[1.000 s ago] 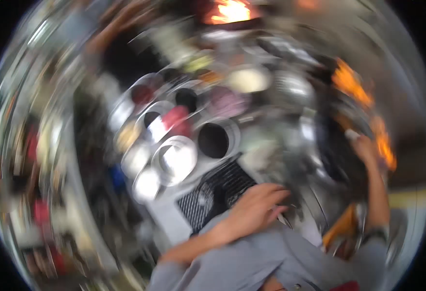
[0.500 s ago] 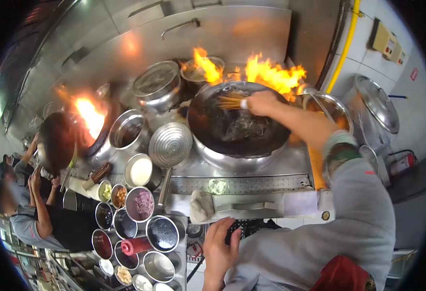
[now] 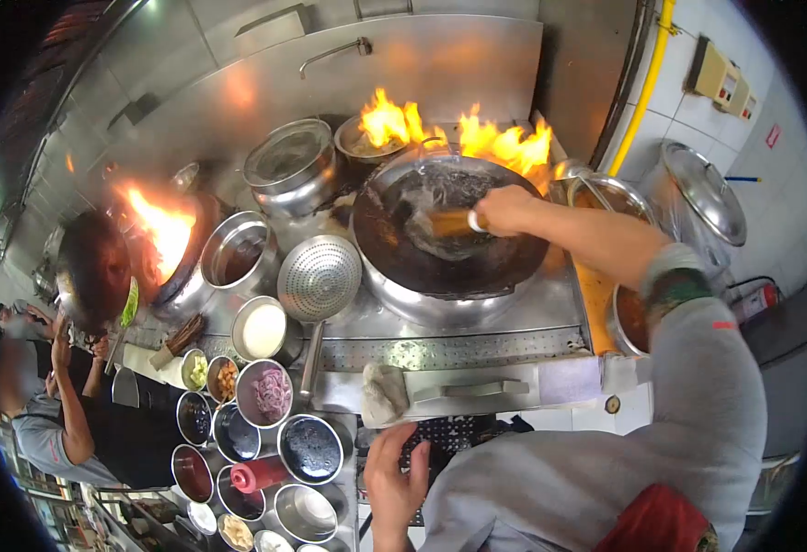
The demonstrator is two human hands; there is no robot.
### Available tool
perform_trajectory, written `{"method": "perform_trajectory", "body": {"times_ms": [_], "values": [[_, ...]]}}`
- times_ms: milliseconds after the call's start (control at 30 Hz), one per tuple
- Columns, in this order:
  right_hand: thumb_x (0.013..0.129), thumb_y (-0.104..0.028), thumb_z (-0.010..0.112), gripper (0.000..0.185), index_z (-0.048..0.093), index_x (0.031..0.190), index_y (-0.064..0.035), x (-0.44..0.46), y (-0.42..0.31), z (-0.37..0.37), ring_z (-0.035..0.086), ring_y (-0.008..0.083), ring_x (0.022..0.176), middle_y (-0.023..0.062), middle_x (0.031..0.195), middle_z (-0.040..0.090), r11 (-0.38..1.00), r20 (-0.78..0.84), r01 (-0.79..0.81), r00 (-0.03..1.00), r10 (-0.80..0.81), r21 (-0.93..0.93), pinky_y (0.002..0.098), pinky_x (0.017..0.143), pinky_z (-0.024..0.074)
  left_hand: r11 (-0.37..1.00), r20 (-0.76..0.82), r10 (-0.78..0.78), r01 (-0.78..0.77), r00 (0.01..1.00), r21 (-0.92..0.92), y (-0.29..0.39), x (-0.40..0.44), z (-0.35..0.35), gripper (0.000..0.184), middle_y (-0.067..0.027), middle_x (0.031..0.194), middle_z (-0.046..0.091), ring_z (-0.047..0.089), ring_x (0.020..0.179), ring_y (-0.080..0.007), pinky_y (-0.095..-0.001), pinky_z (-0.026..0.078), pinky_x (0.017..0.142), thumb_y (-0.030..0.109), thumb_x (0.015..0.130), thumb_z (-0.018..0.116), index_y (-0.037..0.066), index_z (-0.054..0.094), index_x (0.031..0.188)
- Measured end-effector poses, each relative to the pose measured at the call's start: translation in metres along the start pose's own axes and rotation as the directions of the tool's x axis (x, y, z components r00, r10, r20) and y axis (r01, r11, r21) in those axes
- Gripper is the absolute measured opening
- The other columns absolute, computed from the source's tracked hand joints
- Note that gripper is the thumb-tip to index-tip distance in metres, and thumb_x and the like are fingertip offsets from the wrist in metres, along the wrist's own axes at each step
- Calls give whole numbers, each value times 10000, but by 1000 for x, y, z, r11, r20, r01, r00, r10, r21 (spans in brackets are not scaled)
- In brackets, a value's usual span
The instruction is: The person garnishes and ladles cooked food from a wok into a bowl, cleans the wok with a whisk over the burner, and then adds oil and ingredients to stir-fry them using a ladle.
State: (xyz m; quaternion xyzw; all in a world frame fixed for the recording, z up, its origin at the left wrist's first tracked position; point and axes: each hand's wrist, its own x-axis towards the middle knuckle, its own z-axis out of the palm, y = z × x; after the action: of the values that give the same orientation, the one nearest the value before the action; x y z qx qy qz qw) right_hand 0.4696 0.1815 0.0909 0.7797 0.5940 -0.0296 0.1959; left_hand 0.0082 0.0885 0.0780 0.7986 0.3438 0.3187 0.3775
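Observation:
My right hand (image 3: 506,210) grips a bamboo wok brush (image 3: 451,223), its bristles down in the large dark wok (image 3: 403,262). Water swirls around the bristles; flames (image 3: 504,145) rise behind the wok's far rim. Low in front of my body, my left hand (image 3: 394,483) is open and holds nothing, thumb apart from the fingers. Above it, a folded cloth (image 3: 384,394) lies on the stove's front edge. A perforated strainer ladle (image 3: 320,276) rests to the left of the wok, handle toward me.
Left of me stand several steel containers, including one of sliced onion (image 3: 273,394), and a red squeeze bottle (image 3: 258,475). A co-worker (image 3: 54,419) handles another wok (image 3: 95,271) beside a burning flame. Lidded pots (image 3: 293,161) stand behind; a yellow pipe (image 3: 644,92) runs up the right wall.
My right hand has moved slightly down in the wok, and the brush now sweeps through water nearer the middle. The co-worker's wok has shifted slightly; a ladle with greens now shows beside it.

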Motion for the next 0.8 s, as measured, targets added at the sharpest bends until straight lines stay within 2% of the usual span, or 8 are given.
{"method": "perform_trajectory", "body": {"times_ms": [67, 100, 233, 333, 467, 633, 733, 800], "values": [[766, -149, 680, 179, 754, 895, -50, -22, 18, -11, 726, 327, 864, 161, 930, 740, 998, -33, 70, 997, -70, 1, 446, 719, 573, 998, -21, -64, 65, 998, 24, -17, -9, -10, 251, -188, 1033, 687, 664, 950, -369, -394, 518, 863, 34, 818, 729, -6, 674, 1060], [770, -172, 633, 185, 747, 901, -106, -8, 29, -10, 719, 341, 841, 136, 908, 739, 997, 108, -24, 994, 32, -71, 462, 704, 566, 996, -17, -76, 77, 997, 40, -17, -8, -12, 254, -187, 1034, 686, 664, 955, -366, -392, 518, 864, 35, 816, 731, -5, 674, 1060], [770, -110, 658, 188, 748, 928, -62, 30, -7, 1, 720, 330, 895, 171, 952, 734, 1000, -94, 7, 996, -9, -31, 456, 742, 571, 1000, -15, 12, -11, 1000, 10, -11, 4, -4, 253, -183, 1046, 685, 660, 961, -361, -391, 519, 862, 52, 815, 738, -2, 677, 1056], [722, -126, 692, 182, 756, 889, -91, 2, 11, -25, 721, 309, 882, 135, 959, 740, 997, -20, 83, 996, -83, -1, 458, 728, 568, 998, -15, -47, 47, 999, 40, -25, 0, -12, 258, -185, 1052, 685, 660, 969, -363, -392, 519, 868, 59, 816, 741, -3, 680, 1060], [726, -173, 696, 149, 760, 840, -102, 35, -16, -8, 721, 317, 878, 144, 920, 739, 998, -125, -50, 991, 53, 25, 441, 737, 568, 998, -7, 36, -36, 999, 45, -8, 19, 5, 244, -185, 1041, 684, 660, 959, -366, -392, 520, 857, 74, 820, 745, 1, 685, 1045], [761, -168, 689, 187, 757, 904, -69, -20, 24, -26, 721, 328, 905, 170, 951, 735, 994, 36, 56, 998, -60, 95, 446, 754, 569, 995, 12, -49, 48, 999, 88, -25, 13, 2, 247, -176, 1032, 685, 662, 951, -363, -398, 523, 847, 82, 815, 752, 17, 689, 1045], [755, -149, 690, 171, 749, 893, -69, 35, 5, 12, 729, 319, 883, 171, 934, 736, 984, -182, -74, 978, 104, 162, 455, 737, 572, 995, 45, 71, -74, 996, 68, -9, 33, 19, 257, -165, 1023, 688, 659, 952, -360, -403, 520, 852, 87, 815, 750, 18, 683, 1053], [755, -171, 680, 184, 748, 894, -72, 23, -21, 10, 724, 339, 876, 180, 910, 734, 985, -179, 18, 984, 13, 171, 458, 740, 573, 990, 65, 127, -130, 990, 52, 2, 45, 32, 257, -161, 1017, 690, 659, 953, -361, -404, 520, 851, 90, 811, 754, 18, 683, 1047]]}}
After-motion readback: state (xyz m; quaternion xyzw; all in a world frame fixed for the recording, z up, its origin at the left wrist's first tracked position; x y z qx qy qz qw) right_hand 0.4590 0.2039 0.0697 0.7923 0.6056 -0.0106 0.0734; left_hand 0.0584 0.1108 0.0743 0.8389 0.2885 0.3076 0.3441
